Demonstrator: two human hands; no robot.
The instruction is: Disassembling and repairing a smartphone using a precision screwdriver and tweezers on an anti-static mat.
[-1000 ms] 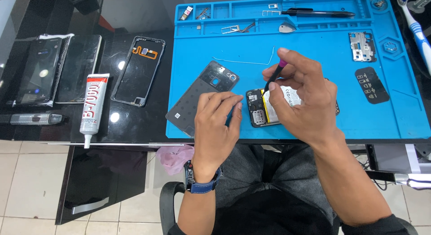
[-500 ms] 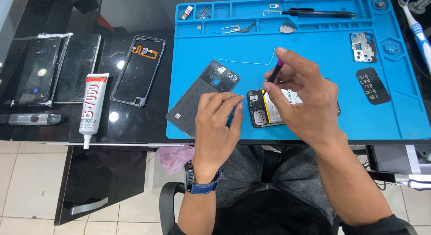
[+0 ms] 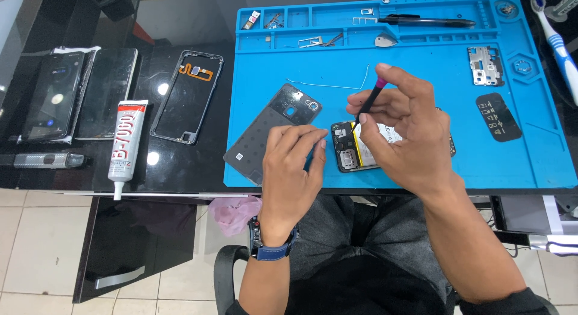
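Phone (image 3: 348,147): opened, its boards and battery showing, lying on the blue mat (image 3: 421,80) at lower centre of the frame, mostly under my right hand.
Right hand (image 3: 404,129): my fingers are pinched together on a thin black screwdriver (image 3: 368,102) with a pink cap; it slants down and its tip meets the top of the phone.
Left hand (image 3: 293,170): it lies flat with fingers loosely together, the fingertips touching the phone's left edge; nothing is clamped in it. A dark watch with a blue strap (image 3: 269,246) sits on that wrist.
Back cover (image 3: 271,129): dark, lying just left of the phone on the mat, partly under my left hand.
White wire (image 3: 328,85): thin, lying on the mat above the cover.
Metal shield (image 3: 484,65): right of centre, upper mat, with a black sticker (image 3: 498,117) below it.
Pen (image 3: 424,21): in the tray at the mat's top edge.
Toothbrush (image 3: 557,41): upper right corner.
Desk (image 3: 180,164): black, glossy, left of the mat.
Frame (image 3: 186,97): empty phone frame on the desk.
Glue tube (image 3: 126,140): white, left of the frame.
Two phones (image 3: 78,93): far left, side by side.
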